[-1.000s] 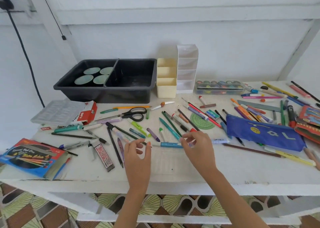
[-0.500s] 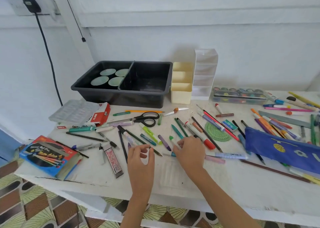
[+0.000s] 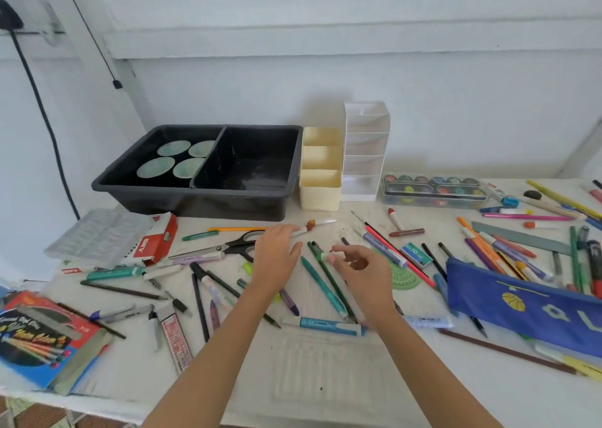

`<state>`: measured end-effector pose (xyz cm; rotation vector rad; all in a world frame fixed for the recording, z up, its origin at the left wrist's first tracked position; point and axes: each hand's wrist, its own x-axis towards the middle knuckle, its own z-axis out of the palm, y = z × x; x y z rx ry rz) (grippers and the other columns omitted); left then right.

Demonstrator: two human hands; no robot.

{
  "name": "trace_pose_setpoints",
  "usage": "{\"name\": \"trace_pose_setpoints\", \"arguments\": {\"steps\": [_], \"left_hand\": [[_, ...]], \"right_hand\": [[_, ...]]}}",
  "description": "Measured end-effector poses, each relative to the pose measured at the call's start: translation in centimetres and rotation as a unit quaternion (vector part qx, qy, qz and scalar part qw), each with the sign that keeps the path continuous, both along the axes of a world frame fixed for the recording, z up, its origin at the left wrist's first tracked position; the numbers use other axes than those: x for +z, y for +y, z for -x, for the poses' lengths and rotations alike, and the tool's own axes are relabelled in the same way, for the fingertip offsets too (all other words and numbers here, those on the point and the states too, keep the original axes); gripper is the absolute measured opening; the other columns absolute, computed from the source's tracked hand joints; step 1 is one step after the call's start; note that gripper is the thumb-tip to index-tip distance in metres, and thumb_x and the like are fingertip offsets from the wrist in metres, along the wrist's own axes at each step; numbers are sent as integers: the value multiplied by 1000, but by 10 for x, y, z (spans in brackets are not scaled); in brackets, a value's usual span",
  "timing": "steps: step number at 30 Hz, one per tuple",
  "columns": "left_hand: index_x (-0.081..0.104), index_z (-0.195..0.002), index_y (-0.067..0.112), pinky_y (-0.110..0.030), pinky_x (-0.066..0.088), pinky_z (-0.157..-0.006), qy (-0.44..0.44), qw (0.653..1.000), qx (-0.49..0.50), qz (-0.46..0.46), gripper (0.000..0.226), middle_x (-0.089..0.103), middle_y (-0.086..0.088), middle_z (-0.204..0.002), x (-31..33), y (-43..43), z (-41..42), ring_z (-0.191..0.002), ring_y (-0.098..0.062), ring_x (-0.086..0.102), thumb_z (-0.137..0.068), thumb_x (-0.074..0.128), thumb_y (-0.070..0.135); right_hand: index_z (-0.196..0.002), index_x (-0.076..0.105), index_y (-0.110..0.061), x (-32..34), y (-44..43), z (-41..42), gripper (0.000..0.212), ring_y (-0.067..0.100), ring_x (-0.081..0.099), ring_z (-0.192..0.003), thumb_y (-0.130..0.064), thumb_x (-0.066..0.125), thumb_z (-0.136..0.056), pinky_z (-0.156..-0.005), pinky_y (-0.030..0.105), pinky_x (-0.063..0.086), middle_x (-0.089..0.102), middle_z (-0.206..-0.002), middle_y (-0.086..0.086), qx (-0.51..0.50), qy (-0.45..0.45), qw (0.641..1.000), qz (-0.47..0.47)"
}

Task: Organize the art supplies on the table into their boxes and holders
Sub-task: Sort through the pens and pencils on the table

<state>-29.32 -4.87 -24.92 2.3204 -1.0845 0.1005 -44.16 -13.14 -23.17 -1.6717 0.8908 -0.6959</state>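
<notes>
The left hand, fingers straight and close together, lies flat over the handles of the scissors mid-table. Just beside it, the right hand pinches a short green-and-white marker between thumb and forefinger. The cream holder stands at the back edge of the table; an eraser sleeve reads "10", and the front-left box "Water Color".

White "DIY" stands on the red-and-white box at nine o'clock. The small teal box at two o'clock reads "10". The blue pencil case at three o'clock bears an "L".
</notes>
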Motion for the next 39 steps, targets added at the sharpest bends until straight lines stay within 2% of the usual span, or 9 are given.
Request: {"name": "trace_pose_setpoints", "arguments": {"steps": [5,8,13,18,22,25,32,35,39], "left_hand": [[40,-138,24,-28,25,-100,-40,989,-25,-141,40,47,3,-136,-7,-24,-16,-126,-16,38,-99,42,29],[45,-134,24,-27,25,-92,-76,988,-1,-133,36,51,2,-127,-10,-28,-20,-117,-18,42,-99,42,20],[56,-125,13,-28,35,-81,-145,987,-14,-73,32,56,-5,-108,-12,-23,-12,-96,-21,50,-94,50,9],[58,-121,8,-9,40,-73,28,989,-22,145,26,45,0,-99,5,-2,31,-79,-2,47,-97,47,9],[58,-102,31,-19,49,-76,157,959,-31,233,12,58,10,-95,18,20,81,-85,-3,57,-94,53,23],[63,-91,31,-19,50,-68,197,939,-36,281,13,65,9,-85,23,37,114,-77,-8,62,-87,63,19],[71,-90,34,-9,44,-79,208,925,-74,309,15,69,23,-96,12,64,168,-89,3,63,-81,66,23],[74,-88,29,-12,40,-82,130,948,-97,275,14,67,29,-94,-3,69,186,-95,16,55,-76,71,35],[75,-89,18,-16,36,-80,20,954,-145,261,29,70,17,-92,-17,70,198,-99,24,45,-77,61,41]], "right_hand": [[-100,71,-23,3,-19,12,21,7,57,-68,-29,73,-80,-53,15,46,69,-81,-2,-15,-13,996,-85],[-98,73,-26,2,-28,20,19,17,65,-79,-26,73,-80,-65,21,53,72,-85,-5,-13,-34,995,-95],[-93,73,-27,8,-28,32,14,5,65,-77,-22,72,-80,-63,8,47,73,-82,-9,-3,-65,994,-92],[-98,73,-23,12,-20,50,20,12,67,-80,-19,74,-79,-73,19,53,73,-83,-5,-2,-70,995,-75],[-91,71,-23,13,-6,72,17,9,68,-76,-16,76,-77,-64,15,51,73,-79,-6,-8,-88,992,-87],[-91,71,-17,13,7,92,14,10,70,-75,-11,74,-78,-58,12,50,74,-79,-3,-10,-117,988,-105],[-84,67,-17,4,29,139,5,6,67,-75,-15,71,-82,-67,14,50,71,-78,-11,-61,-75,995,22],[-78,63,-24,2,41,157,11,-2,64,-75,-17,70,-82,-68,7,45,69,-80,-21,-68,-38,992,103],[-83,64,-16,-11,55,177,8,-6,62,-84,-12,71,-81,-74,5,42,70,-84,-18,-39,30,978,204]]}}
